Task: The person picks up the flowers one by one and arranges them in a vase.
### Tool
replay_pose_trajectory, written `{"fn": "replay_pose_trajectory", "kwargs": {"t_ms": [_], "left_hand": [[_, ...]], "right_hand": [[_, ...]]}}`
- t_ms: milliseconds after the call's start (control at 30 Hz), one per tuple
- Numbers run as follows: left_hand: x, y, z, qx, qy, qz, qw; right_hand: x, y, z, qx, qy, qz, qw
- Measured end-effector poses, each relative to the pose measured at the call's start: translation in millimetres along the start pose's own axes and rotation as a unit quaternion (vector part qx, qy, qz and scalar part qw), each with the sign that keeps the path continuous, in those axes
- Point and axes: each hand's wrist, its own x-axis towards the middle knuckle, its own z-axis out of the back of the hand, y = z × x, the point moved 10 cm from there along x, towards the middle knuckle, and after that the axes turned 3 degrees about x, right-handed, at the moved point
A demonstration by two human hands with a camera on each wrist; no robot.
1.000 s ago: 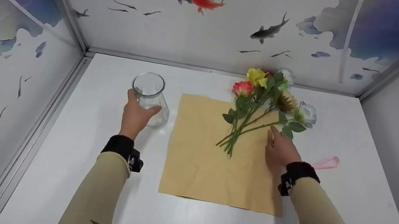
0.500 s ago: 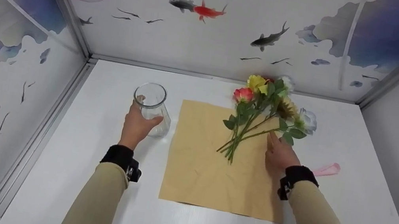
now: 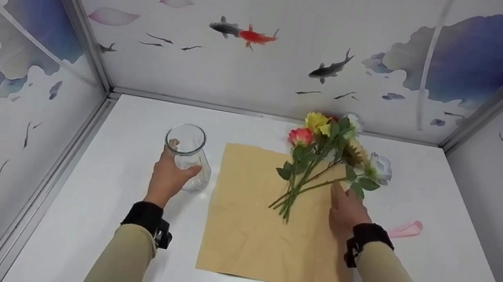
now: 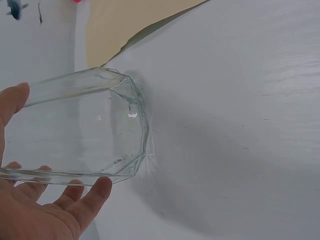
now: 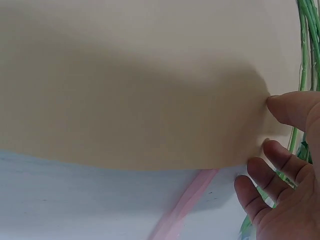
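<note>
In the head view, a clear glass vase [image 3: 197, 180] stands on the left of the white table. My left hand [image 3: 169, 173] grips it, thumb on one side and fingers on the other; the left wrist view shows its faceted glass base [image 4: 132, 125]. Right of it lies a sheet of brown kraft paper [image 3: 241, 240]. A bunch of artificial flowers [image 3: 317, 123] rests across its upper right, the green stems [image 3: 291, 200] on the paper. My right hand [image 3: 349, 208] is at the paper's right edge below the blooms, its thumb touching the paper, the fingers loosely spread.
A pink ribbon [image 3: 408, 229] lies on the table just right of the paper, partly behind my right wrist. White panels printed with fish enclose the back and sides of the table [image 3: 452, 273], with a metal frame rail [image 3: 261, 114] along the back edge.
The head view has tilted up, so everything sits lower in it. My left hand has drawn the vase slightly toward me. The right hand and flowers stay in place.
</note>
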Motion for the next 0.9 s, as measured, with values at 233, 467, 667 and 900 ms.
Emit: {"fn": "replay_pose_trajectory", "kwargs": {"t_ms": [233, 467, 667, 900], "left_hand": [[-0.8, 0.8, -0.4, 0.001, 0.000, 0.003, 1.0000], [-2.7, -1.0, 0.1, 0.002, 0.003, 0.006, 1.0000], [-3.2, -0.4, -0.7, 0.003, 0.003, -0.005, 1.0000], [-3.3, 2.2, -0.4, -0.003, -0.002, -0.006, 1.0000]], "right_hand": [[1.8, -2, -3, -0.002, 0.006, -0.009, 0.9999], [2.0, -3, -5, 0.001, 0.007, -0.014, 0.9999], [1.6, -3, -6, -0.006, 0.004, -0.005, 1.0000], [-2.3, 7, -1, -0.012, 0.002, 0.000, 0.9999]]}}
